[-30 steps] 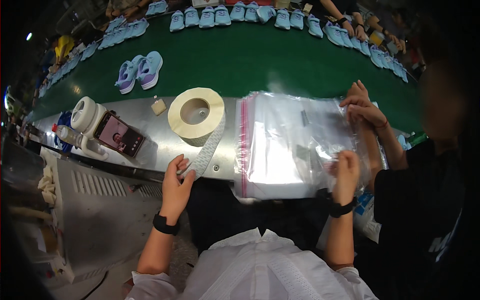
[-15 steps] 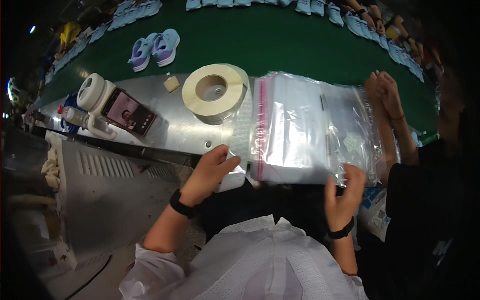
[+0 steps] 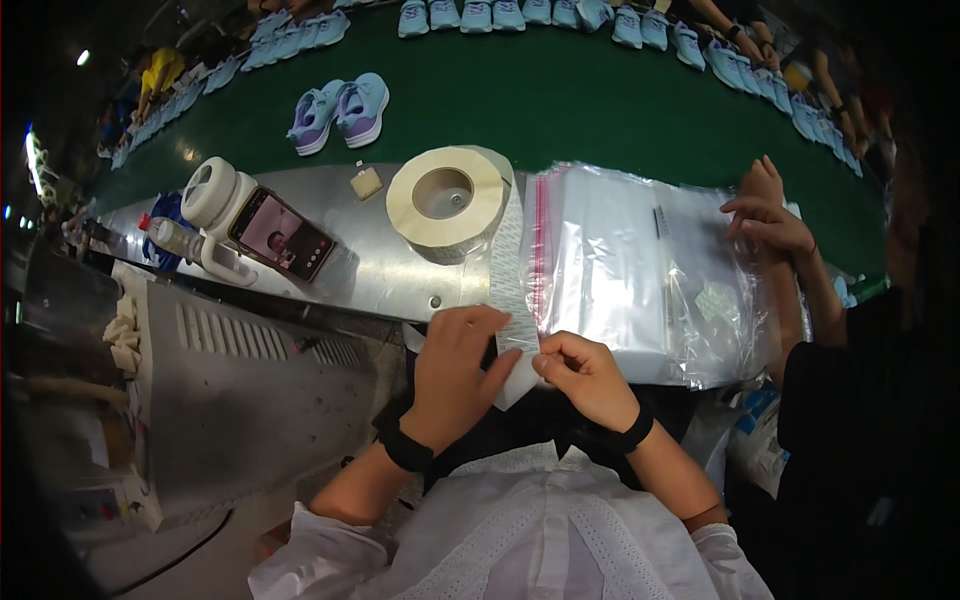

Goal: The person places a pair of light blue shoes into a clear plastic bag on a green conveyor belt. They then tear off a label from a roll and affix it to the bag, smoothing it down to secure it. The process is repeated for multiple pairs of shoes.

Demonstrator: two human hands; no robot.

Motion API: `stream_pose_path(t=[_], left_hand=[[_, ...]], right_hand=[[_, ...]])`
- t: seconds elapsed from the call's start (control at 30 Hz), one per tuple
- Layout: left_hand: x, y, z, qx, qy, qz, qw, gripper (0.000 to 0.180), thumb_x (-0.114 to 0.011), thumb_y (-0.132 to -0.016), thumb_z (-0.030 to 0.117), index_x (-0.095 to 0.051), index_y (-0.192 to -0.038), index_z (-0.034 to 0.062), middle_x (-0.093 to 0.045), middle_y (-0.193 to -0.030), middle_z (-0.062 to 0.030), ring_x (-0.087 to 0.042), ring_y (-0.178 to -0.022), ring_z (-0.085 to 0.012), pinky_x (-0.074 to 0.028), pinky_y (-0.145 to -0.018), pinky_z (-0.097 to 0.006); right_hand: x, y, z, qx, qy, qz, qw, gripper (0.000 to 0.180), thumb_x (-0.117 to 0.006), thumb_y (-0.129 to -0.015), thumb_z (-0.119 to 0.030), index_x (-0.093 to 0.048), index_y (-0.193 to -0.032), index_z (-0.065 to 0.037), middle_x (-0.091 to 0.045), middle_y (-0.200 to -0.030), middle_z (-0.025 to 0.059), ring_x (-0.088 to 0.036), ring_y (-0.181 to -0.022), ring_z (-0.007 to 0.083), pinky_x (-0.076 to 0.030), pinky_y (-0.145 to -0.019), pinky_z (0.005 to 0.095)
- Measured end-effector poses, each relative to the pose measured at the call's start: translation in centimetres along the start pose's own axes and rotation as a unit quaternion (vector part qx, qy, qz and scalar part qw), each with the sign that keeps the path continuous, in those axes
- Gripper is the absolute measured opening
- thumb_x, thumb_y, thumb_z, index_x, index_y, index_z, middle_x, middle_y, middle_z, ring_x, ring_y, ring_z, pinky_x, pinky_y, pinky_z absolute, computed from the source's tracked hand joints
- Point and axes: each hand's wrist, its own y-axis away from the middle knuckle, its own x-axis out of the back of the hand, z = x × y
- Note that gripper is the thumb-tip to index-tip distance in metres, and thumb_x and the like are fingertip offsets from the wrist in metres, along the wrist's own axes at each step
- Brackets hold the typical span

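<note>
Pinching the label strip (image 3: 508, 270) near side of the roll (image 3: 405, 205): right hand (image 3: 590, 383), fingers closed. Left hand (image 3: 450, 372) at the strip's other edge, fingers part-open, hold unclear. Uneven pull might tear strip, or snag plastic bags (image 3: 610, 270) right of roll.

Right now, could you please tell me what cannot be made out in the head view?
Head view:
Label strip: print too small to read.
White jug: partly hidden by the phone.
Far shoes: tops cut off by upper edge.
Left hand: palm hidden by its own back.
</note>
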Motion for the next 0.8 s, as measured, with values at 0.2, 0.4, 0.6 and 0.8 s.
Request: stream_pose_path(t=[0.2,0.4,0.6,0.8], left_hand=[[0.2,-0.5,1.1,0.142,0.172,-0.114,0.968,0.016,-0.063,-0.082,0.007,-0.063,-0.096,0.0003,-0.062,-0.086,-0.0078,-0.059,-0.075,-0.0163,-0.045,-0.066,-0.026],[0.5,-2.2,0.4,0.206,0.198,-0.056,0.957,0.009,-0.06,-0.085,0.007,-0.065,-0.089,0.0009,-0.063,-0.082,-0.0103,-0.059,-0.07,-0.0183,-0.046,-0.061,-0.027],[-2.3,-2.1,1.3,-0.053,0.117,-0.143,0.981,0.025,-0.061,-0.082,0.013,-0.06,-0.104,0.003,-0.061,-0.102,-0.0141,-0.058,-0.094,-0.0305,-0.046,-0.08,-0.038],[-4.0,0.0,0.7,0.011,0.074,-0.231,0.97,0.029,-0.061,-0.085,0.022,-0.058,-0.107,0.0034,-0.059,-0.107,-0.0167,-0.056,-0.104,-0.0329,-0.045,-0.088,-0.038]], right_hand=[[-1.3,-1.0,-0.6,0.084,0.046,0.053,0.994,0.01,-0.063,-0.083,-0.008,-0.061,-0.084,0.002,-0.052,-0.07,0.0038,-0.044,-0.056,0.0088,-0.036,-0.052,0.024],[-0.1,0.4,-0.2,0.078,0.179,0.042,0.98,0.013,-0.063,-0.082,-0.014,-0.06,-0.077,-0.001,-0.054,-0.071,0.008,-0.051,-0.057,0.0189,-0.04,-0.055,0.0309],[2.5,-0.3,0.4,0.162,0.475,0.285,0.817,0.022,-0.067,-0.078,-0.025,-0.058,-0.079,-0.006,-0.054,-0.078,0.0082,-0.054,-0.076,0.0272,-0.044,-0.06,0.0366],[2.6,-2.0,3.0,0.145,0.599,0.296,0.73,0.022,-0.067,-0.076,-0.023,-0.053,-0.075,-0.006,-0.05,-0.076,0.0093,-0.051,-0.074,0.0287,-0.043,-0.061,0.0407]])
